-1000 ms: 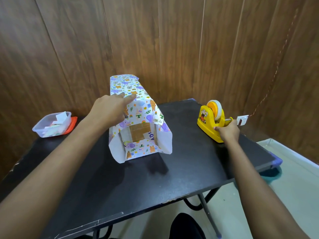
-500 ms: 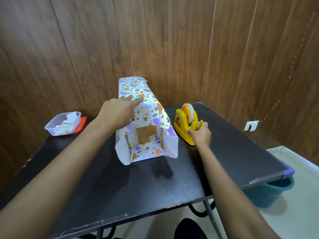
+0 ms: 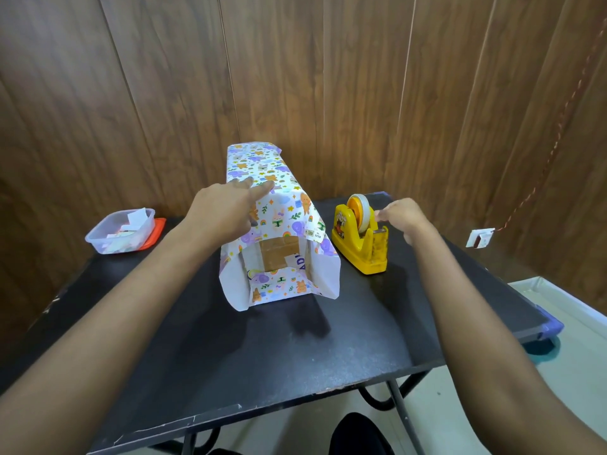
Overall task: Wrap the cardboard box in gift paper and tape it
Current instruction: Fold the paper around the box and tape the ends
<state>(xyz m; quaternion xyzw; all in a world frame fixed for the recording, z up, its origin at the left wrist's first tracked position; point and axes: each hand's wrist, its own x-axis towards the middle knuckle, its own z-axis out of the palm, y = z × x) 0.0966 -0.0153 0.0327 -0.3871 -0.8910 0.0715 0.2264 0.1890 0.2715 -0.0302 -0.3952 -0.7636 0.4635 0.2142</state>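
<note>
A long cardboard box [image 3: 278, 253] lies lengthwise on the black table [image 3: 269, 356], covered by colourful cartoon-print gift paper [image 3: 282, 205]. The near end is unfolded, with white paper flaps sticking out and bare cardboard showing inside. My left hand [image 3: 226, 208] presses flat on top of the paper, fingers straight. A yellow tape dispenser [image 3: 359, 239] with a tape roll stands just right of the box. My right hand [image 3: 402, 216] hovers at the dispenser's top right, fingers loosely bent, holding nothing that I can see.
A clear plastic tub [image 3: 121, 234] of paper scraps sits on an orange lid at the table's back left. Wooden wall panels stand close behind. The table's right edge drops to a pale floor, with a white wall socket [image 3: 479, 238] beyond.
My right hand slid the tape dispenser from the table's right side to beside the box, then let go and lifted to its top. The left hand stayed on the paper.
</note>
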